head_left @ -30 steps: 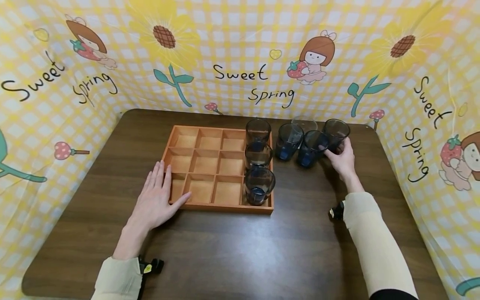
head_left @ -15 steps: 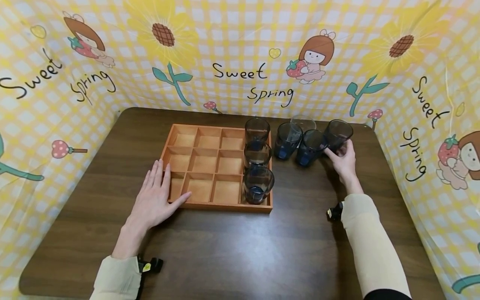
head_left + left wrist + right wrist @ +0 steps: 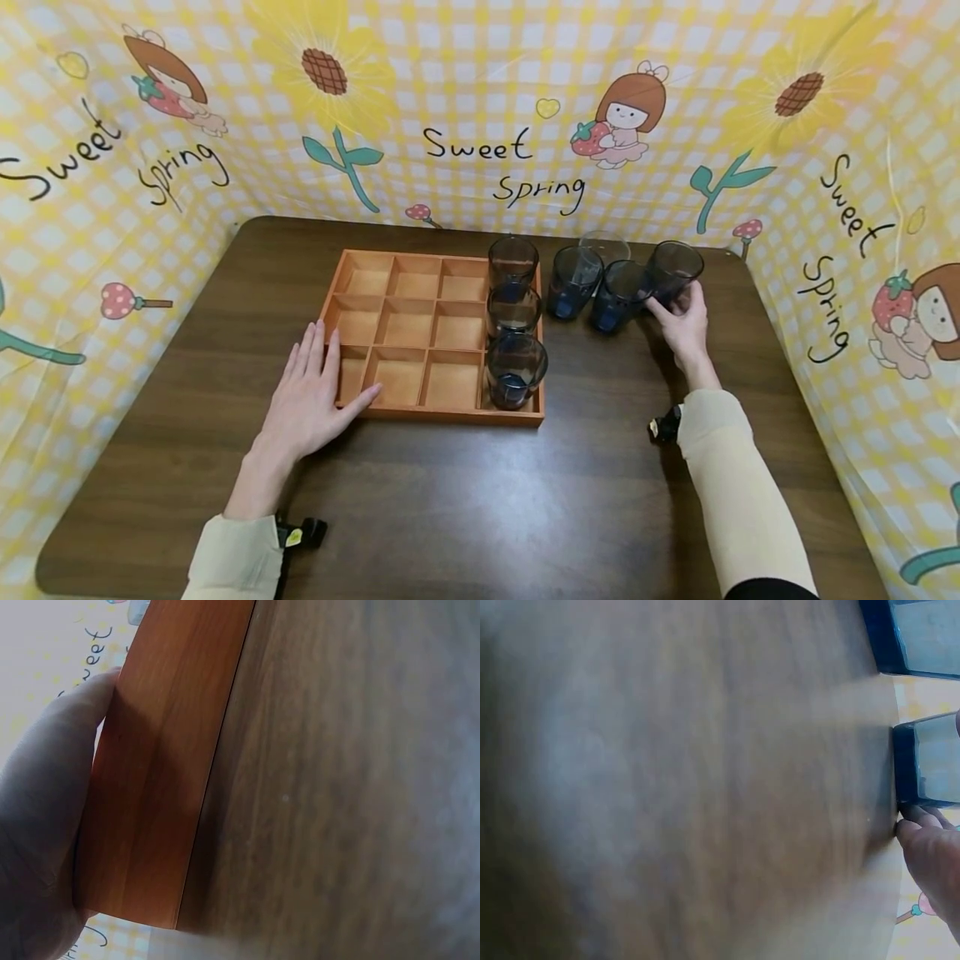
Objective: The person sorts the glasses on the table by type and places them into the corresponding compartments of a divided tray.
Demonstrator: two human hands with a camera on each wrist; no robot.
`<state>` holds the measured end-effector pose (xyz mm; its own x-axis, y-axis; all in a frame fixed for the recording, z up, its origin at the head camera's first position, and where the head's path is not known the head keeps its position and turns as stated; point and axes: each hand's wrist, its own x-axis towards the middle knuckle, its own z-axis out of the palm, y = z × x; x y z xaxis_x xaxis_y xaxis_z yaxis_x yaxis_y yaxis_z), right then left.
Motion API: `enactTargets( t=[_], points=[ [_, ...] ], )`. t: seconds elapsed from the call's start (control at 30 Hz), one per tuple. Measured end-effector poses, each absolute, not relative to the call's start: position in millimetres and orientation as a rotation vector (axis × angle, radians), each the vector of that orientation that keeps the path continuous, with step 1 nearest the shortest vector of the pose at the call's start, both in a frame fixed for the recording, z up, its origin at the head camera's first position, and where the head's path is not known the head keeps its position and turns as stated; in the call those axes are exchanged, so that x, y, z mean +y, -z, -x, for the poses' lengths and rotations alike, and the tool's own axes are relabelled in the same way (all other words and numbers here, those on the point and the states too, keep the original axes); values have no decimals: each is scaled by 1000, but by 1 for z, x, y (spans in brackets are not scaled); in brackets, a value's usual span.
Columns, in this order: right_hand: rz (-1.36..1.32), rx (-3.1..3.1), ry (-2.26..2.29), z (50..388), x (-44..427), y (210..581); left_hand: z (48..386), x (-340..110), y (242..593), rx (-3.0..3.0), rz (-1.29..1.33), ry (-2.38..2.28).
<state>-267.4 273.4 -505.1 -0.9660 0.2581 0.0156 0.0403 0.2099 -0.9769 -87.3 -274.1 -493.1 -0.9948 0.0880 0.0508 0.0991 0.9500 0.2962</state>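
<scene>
A wooden compartment tray point(image 3: 450, 416) lies on the table, with three dark tinted glasses standing in its right column; the front one is this glass point(image 3: 517, 371). My left hand point(image 3: 303, 400) rests on the tray's front left corner, fingers along the left side and thumb over the front rim. To the right of the tray, my right hand point(image 3: 684, 325) grips a dark tinted glass point(image 3: 675, 267) low on its side. Two more tinted glasses stand to its left, a nearer one point(image 3: 621, 296) and a farther one point(image 3: 575, 283). In the right wrist view, fingers point(image 3: 934, 851) meet the held glass's base.
Behind the loose glasses stands a clear glass point(image 3: 606, 243), partly hidden. The tray's other compartments point(image 3: 401, 379) show bare wood. A yellow checked cloth point(image 3: 480, 100) walls the brown table point(image 3: 450, 508) at the back and both sides.
The right hand and its glass have shifted slightly right, away from the neighbouring glass, between the first and second frames. The left hand stays on the tray.
</scene>
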Motion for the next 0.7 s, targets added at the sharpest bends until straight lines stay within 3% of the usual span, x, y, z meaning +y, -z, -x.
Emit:
enactTargets(
  t=[0.7],
  points=[
    [303, -2329, -1836, 268, 278, 502, 88, -273, 495, -3059, 155, 466]
  ],
)
